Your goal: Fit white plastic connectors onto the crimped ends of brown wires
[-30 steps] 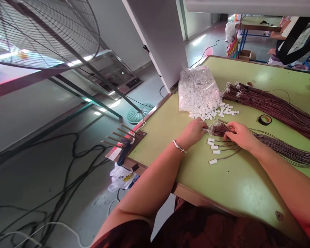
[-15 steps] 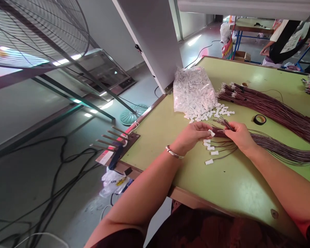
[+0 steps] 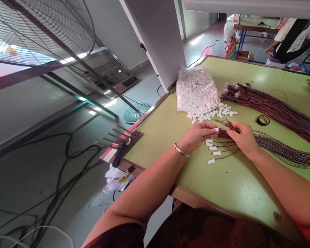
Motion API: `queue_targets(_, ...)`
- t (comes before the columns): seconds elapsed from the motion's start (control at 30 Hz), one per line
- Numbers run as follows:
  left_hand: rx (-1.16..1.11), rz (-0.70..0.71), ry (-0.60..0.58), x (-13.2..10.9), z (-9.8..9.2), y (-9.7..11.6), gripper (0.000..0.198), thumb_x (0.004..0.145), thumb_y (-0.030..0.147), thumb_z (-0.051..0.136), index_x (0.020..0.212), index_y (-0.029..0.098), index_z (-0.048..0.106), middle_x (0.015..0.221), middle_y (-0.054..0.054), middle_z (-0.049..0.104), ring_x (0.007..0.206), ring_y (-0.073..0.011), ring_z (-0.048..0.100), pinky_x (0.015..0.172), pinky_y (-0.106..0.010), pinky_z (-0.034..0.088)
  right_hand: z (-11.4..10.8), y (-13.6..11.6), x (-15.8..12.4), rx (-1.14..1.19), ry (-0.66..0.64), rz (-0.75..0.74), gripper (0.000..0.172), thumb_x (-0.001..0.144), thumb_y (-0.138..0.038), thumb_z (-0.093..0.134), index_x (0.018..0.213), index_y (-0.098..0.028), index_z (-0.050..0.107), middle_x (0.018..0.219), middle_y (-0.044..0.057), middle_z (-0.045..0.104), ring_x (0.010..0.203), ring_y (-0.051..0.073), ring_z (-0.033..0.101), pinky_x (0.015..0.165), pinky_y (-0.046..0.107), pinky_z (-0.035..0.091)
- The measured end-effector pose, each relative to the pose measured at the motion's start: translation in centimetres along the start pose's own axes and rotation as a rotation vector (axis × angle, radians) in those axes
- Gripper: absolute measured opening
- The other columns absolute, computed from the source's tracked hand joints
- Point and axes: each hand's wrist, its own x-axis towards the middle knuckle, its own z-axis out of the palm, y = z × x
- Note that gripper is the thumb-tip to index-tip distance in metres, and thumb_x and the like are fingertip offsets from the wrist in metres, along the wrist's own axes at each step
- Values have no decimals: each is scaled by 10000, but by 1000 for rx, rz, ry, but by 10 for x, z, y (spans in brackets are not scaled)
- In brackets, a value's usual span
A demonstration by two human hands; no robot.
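My left hand (image 3: 199, 133) pinches a small white plastic connector (image 3: 216, 129) between thumb and fingers, just above the green table (image 3: 222, 186). My right hand (image 3: 244, 136) is closed on thin brown wires at the end of a long wire bundle (image 3: 281, 148), their tips pointing at the connector. Below the hands lie a few brown wires with white connectors fitted (image 3: 213, 151). A clear bag of white connectors (image 3: 196, 89) stands behind, with loose connectors (image 3: 217, 113) spilled at its mouth.
A second, thicker brown wire bundle (image 3: 271, 108) crosses the table's far right, beside a tape roll (image 3: 262, 120). A white pillar (image 3: 157, 38) rises at the table's left edge. A big fan (image 3: 41, 31), floor cables and a wooden peg rack (image 3: 119, 137) are left. Another person (image 3: 291, 38) works at the back.
My left hand has lifted off the table with a white connector and brought it to the wire ends held by my right hand, which rose slightly.
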Motion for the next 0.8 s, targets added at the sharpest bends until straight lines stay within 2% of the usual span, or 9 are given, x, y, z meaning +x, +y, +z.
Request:
queue_targets(0.23,173,66,-63,-2,1,-3,184,690,181,754,830,114,654,763,-54,714,671,-116,664,737,-286,556,0,3,0,-45,-10,-34,219,707,-302,550,564,-201,419,537,-50,347,535,93,305,508,246,254)
queue_targets(0.3,344,175,-27,-3,3,-5,176,712,201,728,861,121,679,748,-54,711,678,-136,663,716,-300,554,1,4,1,-53,-46,-15,209,703,-302,554,569,-198,432,540,-49,368,538,93,321,513,244,264)
queue_targets(0.43,837,547,56,-5,7,-11,84,741,188,673,807,155,713,759,-57,704,743,-169,647,752,-329,530,0,6,4,-86,-154,14,184,692,-324,568,596,-190,485,525,-53,391,528,92,330,510,238,267)
queue_targets(0.5,928,625,47,-4,8,-14,73,757,195,653,785,165,713,793,-58,708,769,-172,642,776,-335,522,-2,7,5,-93,-208,22,195,686,-350,581,608,-186,511,520,-53,407,520,91,340,504,236,266)
queue_targets(0.6,721,483,21,0,7,-18,94,766,226,650,805,146,682,762,-51,703,688,-149,643,695,-305,541,-5,7,8,-73,-245,62,204,675,-370,601,626,-182,539,523,-45,465,506,94,373,493,235,274)
queue_targets(0.67,534,365,20,3,7,-20,126,750,240,672,808,130,653,710,-40,689,629,-133,639,651,-287,549,-6,6,9,-42,-220,90,187,683,-361,588,640,-184,548,526,-38,500,495,95,383,490,237,282)
queue_targets(0.8,424,316,22,5,7,-20,168,696,243,729,761,123,632,664,-22,673,597,-114,631,644,-272,555,-6,7,8,-53,-169,58,171,689,-339,569,617,-186,542,502,-46,458,480,87,337,480,239,261)
